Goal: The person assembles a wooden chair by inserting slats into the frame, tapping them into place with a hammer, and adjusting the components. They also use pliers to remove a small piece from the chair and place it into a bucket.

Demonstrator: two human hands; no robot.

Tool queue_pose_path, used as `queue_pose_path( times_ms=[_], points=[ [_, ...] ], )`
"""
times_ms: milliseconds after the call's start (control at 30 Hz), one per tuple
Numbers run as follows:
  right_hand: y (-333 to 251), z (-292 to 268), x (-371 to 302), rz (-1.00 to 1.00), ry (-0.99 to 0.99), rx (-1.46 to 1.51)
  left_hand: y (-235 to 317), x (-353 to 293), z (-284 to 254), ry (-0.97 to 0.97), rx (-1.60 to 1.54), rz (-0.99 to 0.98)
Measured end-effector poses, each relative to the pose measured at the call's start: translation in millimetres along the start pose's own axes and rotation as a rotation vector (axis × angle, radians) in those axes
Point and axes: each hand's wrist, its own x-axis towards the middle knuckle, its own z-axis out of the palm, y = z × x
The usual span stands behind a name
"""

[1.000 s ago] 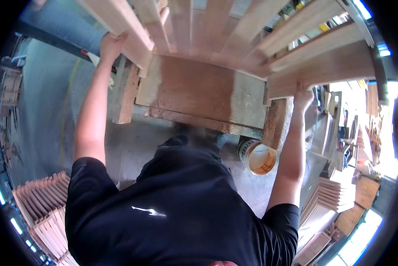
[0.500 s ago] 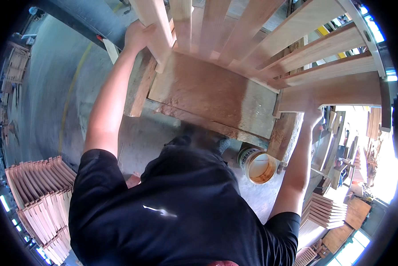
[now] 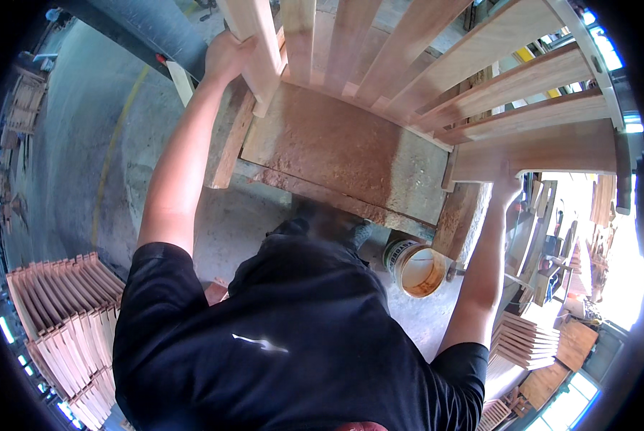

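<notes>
Slatted wooden frame [image 3: 437, 79] swings further left | left hand [image 3: 225, 54] clamped on end slat, right hand [image 3: 505, 188] gripping near rail | slats run far-right.

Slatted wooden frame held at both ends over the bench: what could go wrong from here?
The slatted frame is gripped only at its edges by the left hand and right hand; it might tilt or slip. If it drops, it could hit the open bucket on the floor below.

Worker in a black T-shirt

Short-sleeved black T-shirt [image 3: 286, 345] bearing a small white mark; both forearms bare; dark footwear blurred below.
</notes>
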Motion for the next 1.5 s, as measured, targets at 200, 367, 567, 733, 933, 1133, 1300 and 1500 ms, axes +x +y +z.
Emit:
queue_pose_path(
  times_ms=[200, 367, 567, 733, 933, 1133, 1300, 1500],
  points=[
    [-0.7, 2.7, -3.2, -0.016, -0.018, 0.043, -3.6, -3.1, 1.1, 0.067, -0.068, 0.043],
    [45.2, 5.6, 10.0, -0.34, 0.06, 0.114, 1.2, 2.3, 7.3, 0.01, -0.049, 0.041],
    [15.9, 12.6, 1.2, -0.139, 0.071, 0.028, -13.2, -0.5, 4.4, 0.062, -0.183, 0.115],
    [-7.3, 2.6, -10.9, -0.098, 0.047, 0.1, -1.1, 0.4, 1.9, 0.033, -0.188, 0.087],
    [-10.3, 1.1, -13.8, -0.067, 0.039, 0.127, -8.9, 5.1, 6.2, 0.033, -0.221, 0.096],
    [-8.5, 3.6, -13.9, -0.074, 0.026, 0.117, -3.7, 1.4, 5.2, 0.062, -0.266, 0.078],
    [-11.0, 6.0, -12.0, -0.126, 0.024, 0.137, -18.3, 4.0, 10.5, 0.059, -0.323, 0.053],
    [3.4, 1.1, -3.6, -0.059, 0.019, 0.072, -15.3, 7.5, 22.7, 0.112, -0.375, 0.098]
  ],
)
